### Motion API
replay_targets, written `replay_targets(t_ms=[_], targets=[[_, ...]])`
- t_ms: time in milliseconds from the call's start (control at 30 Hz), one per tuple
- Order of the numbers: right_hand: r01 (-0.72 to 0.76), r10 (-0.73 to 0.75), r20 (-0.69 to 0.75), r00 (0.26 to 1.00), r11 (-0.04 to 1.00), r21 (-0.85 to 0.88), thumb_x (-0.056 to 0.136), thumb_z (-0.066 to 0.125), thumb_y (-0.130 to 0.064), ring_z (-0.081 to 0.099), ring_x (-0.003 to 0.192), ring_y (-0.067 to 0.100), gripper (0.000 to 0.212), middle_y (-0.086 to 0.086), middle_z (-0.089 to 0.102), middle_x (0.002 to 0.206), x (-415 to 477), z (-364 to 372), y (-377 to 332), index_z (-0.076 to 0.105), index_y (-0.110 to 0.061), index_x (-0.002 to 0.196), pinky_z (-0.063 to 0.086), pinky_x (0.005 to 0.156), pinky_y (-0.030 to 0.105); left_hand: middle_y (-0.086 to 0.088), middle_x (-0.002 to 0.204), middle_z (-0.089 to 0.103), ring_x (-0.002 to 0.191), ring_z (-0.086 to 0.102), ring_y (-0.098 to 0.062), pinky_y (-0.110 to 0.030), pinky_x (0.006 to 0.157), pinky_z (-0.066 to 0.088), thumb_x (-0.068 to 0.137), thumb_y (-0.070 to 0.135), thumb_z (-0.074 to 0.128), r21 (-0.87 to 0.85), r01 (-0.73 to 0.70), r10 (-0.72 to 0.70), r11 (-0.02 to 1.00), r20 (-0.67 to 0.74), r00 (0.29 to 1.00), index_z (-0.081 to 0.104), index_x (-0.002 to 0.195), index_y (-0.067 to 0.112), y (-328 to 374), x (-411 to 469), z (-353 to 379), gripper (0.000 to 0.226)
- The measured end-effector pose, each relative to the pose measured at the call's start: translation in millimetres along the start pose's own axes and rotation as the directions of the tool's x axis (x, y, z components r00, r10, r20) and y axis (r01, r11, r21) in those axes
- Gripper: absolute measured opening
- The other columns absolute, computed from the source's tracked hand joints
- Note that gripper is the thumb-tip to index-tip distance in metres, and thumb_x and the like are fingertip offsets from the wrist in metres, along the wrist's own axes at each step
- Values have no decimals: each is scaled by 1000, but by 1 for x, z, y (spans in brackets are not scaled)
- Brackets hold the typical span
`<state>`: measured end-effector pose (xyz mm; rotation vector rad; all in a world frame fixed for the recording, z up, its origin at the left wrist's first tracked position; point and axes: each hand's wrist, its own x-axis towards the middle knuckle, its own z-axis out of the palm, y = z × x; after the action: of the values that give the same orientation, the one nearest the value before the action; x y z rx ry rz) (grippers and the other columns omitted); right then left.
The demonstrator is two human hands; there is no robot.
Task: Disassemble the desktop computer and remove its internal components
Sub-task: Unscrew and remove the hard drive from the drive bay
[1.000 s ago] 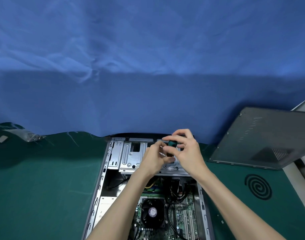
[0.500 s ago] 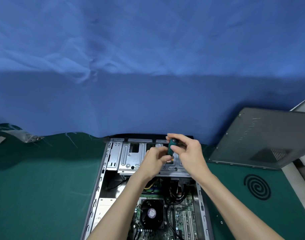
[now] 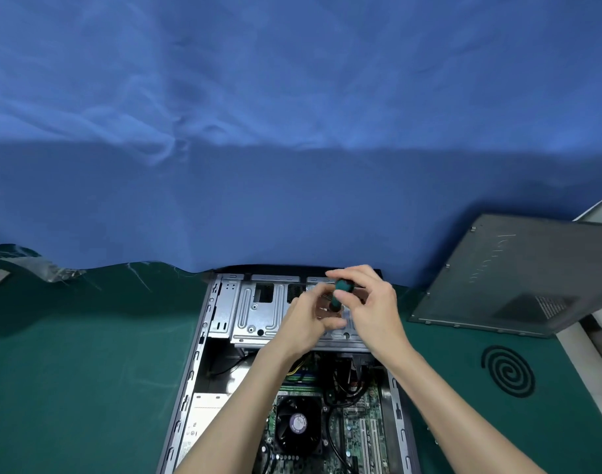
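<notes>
Your right hand (image 3: 373,307) pinches the green screwdriver (image 3: 342,288) between thumb and fingertips above the drive cage (image 3: 258,313). Your left hand (image 3: 304,321) curls at its lower end, grip indiscernible through blur.

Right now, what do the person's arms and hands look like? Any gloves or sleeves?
No gloves, no sleeves: the left hand and right hand are bare, and the left forearm and right forearm are bare to the picture's edge. No watch, bracelet or ring shows, though the fingers are slightly blurred.
</notes>
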<state>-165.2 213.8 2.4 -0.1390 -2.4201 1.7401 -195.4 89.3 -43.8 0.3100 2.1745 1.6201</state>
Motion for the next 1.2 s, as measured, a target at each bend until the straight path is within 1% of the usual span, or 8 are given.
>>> replay_targets(t_ms=[233, 400, 567, 733, 900, 1000, 1100, 1200], targets=[[-54, 52, 25, 998, 997, 57, 82, 64, 6, 64, 96, 7, 41, -9, 70, 99, -1, 1, 7, 69, -27, 106, 48, 85, 18, 3, 87, 66, 68, 63, -9, -32, 70, 52, 76, 10, 77, 185, 31, -13, 982, -98, 995, 53, 98, 19, -6, 2, 2, 34], [-59, 63, -20, 998, 985, 163, 84, 55, 15, 66, 98, 21, 50, -2, 71, 97, 2, -9, 12, 67, -30, 102, 50, 91, 32, 13, 85, 55, 76, 53, -7, -24, 67, 41, 75, 18, 79, 603, 102, -52, 791, -100, 994, 66, 105, 26, -25, 0, 2, 33], [-41, 67, -163, 984, 987, 153, 88, 59, 6, 58, 81, 27, 37, 1, 65, 88, 9, -24, 24, 66, -25, 106, 49, 74, 30, 10, 99, 61, 78, 59, -8, -21, 72, 43, 81, 22, 74, 621, 109, -23, 776, -145, 989, 72, 97, 20, -38, -3, 12, 16], [-170, 175, -174, 969, 984, 47, 90, 63, -6, 58, 86, 34, 27, 4, 65, 95, 8, -26, 41, 64, -19, 114, 50, 83, 44, 8, 101, 61, 90, 61, -12, -25, 75, 47, 88, 27, 66, 688, 28, 56, 725, -99, 994, 74, 97, 18, -38, 0, 11, 15], [-300, 309, -178, 934, 951, 78, 93, 61, -12, 57, 58, 10, 20, 13, 61, 94, 7, -25, 51, 61, -22, 110, 55, 63, 38, 3, 104, 57, 96, 58, -16, -26, 73, 45, 94, 24, 57, 759, -88, 122, 645, 11, 992, 71, 101, 15, -39, 3, 10, 18], [-383, 415, -144, 898, 900, 208, 95, 56, -9, 53, 46, 9, 10, 11, 54, 80, 10, -25, 53, 55, -18, 100, 49, 56, 42, 1, 101, 60, 92, 61, -18, -32, 80, 51, 93, 19, 60, 668, -10, 38, 744, -27, 999, 68, 98, 11, -36, 2, 8, 13], [-500, 542, 0, 841, 776, 384, 94, 59, -8, 44, 47, 15, 11, 9, 47, 68, 14, -34, 53, 50, -10, 87, 38, 45, 32, -9, 93, 66, 84, 66, -24, -38, 80, 55, 88, 11, 65, 191, 144, -123, 971, -117, 986, 64, 85, 6, -17, 2, 7, 5], [-581, 535, 225, 814, 745, 327, 85, 71, -29, 33, 41, 11, 30, 5, 52, 61, 13, -46, 49, 61, -1, 81, 25, 34, 20, -6, 85, 66, 74, 61, -13, -23, 72, 52, 84, 10, 70, 12, 50, -47, 999, -165, 985, 69, 81, 9, 11, 7, 13, 3]])
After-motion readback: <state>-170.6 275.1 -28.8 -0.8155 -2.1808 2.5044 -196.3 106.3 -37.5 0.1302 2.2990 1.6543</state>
